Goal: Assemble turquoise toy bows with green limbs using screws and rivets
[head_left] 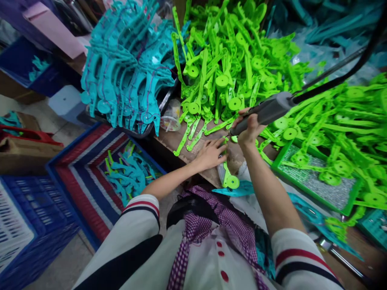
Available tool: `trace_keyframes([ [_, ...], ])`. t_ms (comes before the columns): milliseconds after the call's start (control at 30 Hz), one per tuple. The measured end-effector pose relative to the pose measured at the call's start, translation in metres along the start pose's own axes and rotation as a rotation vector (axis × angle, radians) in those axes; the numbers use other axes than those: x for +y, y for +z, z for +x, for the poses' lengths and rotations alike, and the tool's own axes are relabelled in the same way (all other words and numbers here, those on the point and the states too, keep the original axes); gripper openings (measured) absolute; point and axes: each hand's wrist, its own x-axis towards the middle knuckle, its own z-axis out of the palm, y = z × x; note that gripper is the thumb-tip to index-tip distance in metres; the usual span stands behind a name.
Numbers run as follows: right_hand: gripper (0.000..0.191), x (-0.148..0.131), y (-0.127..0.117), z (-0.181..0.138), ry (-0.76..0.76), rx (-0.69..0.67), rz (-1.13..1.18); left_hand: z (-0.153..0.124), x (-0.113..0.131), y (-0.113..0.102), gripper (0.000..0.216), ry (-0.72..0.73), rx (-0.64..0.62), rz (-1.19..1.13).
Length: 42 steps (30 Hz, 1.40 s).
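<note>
My right hand [250, 129] is wrapped around a grey and black electric screwdriver [273, 109], its tip angled down to the left toward the table. A black cable runs from its back end to the upper right. My left hand [211, 155], fingers bent, presses on a lime-green plastic part [232, 181] at the table's front edge. That part's round end shows below the fingers; the rest is partly covered by them. Just below lies a turquoise plastic part [237, 189]. More green arm-shaped pieces [182, 141] lie beyond my left hand.
A large heap of green parts [223, 80] covers the table's back. A green tray [278, 163] of small metal pieces stands right. Stacked turquoise parts [121, 76] fill a black bin at left. A striped-lined container [87, 169] holds turquoise and green pieces, beside blue crates [45, 209].
</note>
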Motion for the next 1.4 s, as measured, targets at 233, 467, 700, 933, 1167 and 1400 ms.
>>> trace_keyframes([
  [233, 0.054, 0.009, -0.002, 0.001, 0.008, -0.032, 0.005, 0.000, 0.002, -0.003, 0.038, -0.009, -0.028, 0.020],
  [467, 0.049, 0.023, 0.002, 0.008, 0.118, -0.231, -0.052, -0.002, 0.003, -0.001, 0.037, -0.010, -0.008, 0.038],
  [700, 0.041, 0.028, 0.005, 0.001, 0.126, -0.305, -0.092, -0.003, 0.002, 0.001, 0.039, -0.040, -0.008, 0.067],
  [933, 0.053, -0.040, -0.017, 0.022, -0.001, 0.084, -0.061, -0.005, -0.002, 0.001, 0.044, -0.063, -0.018, 0.063],
  [1167, 0.041, -0.104, -0.135, 0.042, -0.146, 0.441, -0.323, -0.003, -0.002, -0.002, 0.043, -0.079, -0.030, 0.049],
  [1400, 0.038, -0.078, -0.170, 0.033, -0.091, 0.445, -0.337, -0.002, -0.002, -0.003, 0.043, -0.096, -0.034, 0.036],
])
